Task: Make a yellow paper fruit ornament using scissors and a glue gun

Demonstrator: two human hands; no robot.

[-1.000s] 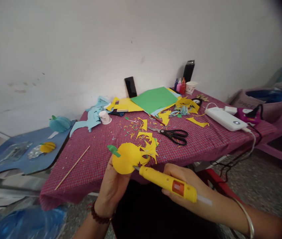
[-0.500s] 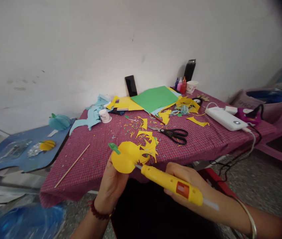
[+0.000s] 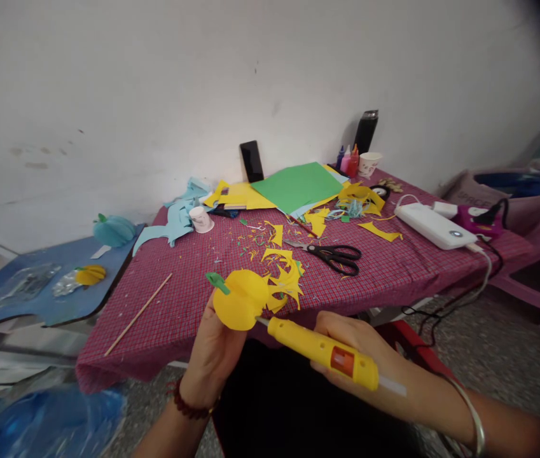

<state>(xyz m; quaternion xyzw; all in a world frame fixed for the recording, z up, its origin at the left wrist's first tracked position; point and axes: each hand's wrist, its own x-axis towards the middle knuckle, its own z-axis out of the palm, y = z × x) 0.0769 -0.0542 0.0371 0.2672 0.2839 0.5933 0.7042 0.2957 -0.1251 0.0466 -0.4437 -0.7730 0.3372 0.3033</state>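
My left hand [image 3: 213, 356] is closed on a round yellow paper fruit [image 3: 238, 299] with a green stem [image 3: 217, 283], held up in front of the table's near edge. My right hand [image 3: 353, 346] grips a yellow glue gun [image 3: 320, 352], and its metal tip touches the lower right edge of the paper fruit. A white glue stick pokes out of the back of the gun over my wrist.
The table with a red checked cloth [image 3: 193, 305] carries black scissors [image 3: 334, 256], yellow paper scraps [image 3: 283, 261], green and yellow sheets [image 3: 297, 184], a thin wooden stick [image 3: 138, 315], a white power bank [image 3: 434, 226], paint bottles [image 3: 347, 161] and a phone [image 3: 251, 161]. A blue board [image 3: 35, 289] to the left holds more paper fruits.
The glue gun's tip has stayed at the paper fruit's edge. Both hands shifted only slightly, and the view rose a little.
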